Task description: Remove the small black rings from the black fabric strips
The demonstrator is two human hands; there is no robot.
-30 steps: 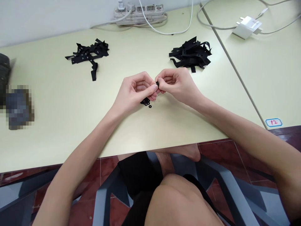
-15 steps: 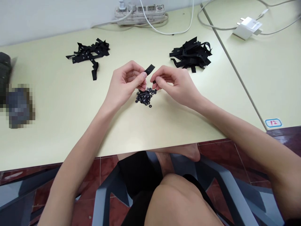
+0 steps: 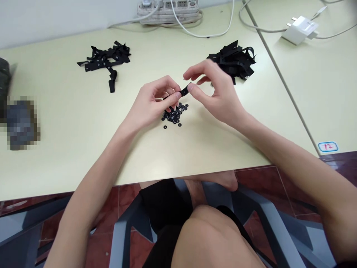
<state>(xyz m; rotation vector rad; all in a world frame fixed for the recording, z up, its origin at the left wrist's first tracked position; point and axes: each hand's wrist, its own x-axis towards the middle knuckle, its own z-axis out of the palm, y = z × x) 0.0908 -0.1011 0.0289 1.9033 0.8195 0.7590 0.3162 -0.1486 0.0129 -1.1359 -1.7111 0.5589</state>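
My left hand (image 3: 156,100) pinches a short black fabric strip (image 3: 184,91) between thumb and fingers. The strip's free end points up and to the right. At that end the thumb of my right hand (image 3: 216,87) touches or nearly touches the strip, while its other fingers are spread apart above. Just below my left fingertips lies a small heap of round black snap pieces (image 3: 173,114) with holes in their middles, partly covered by that hand. A single loose snap piece (image 3: 165,127) lies in front of the heap.
Black strips with small studs (image 3: 107,59) lie at the back left. A pile of black strips (image 3: 237,61) is behind my right hand. Farther back are a power strip (image 3: 169,13) with white cables and a white charger (image 3: 299,29). A blurred object (image 3: 22,124) sits at far left.
My right hand has opened, and the small black piece it pinched no longer shows. Its thumb has come to the strip's end. My left hand has shifted slightly right with the strip.
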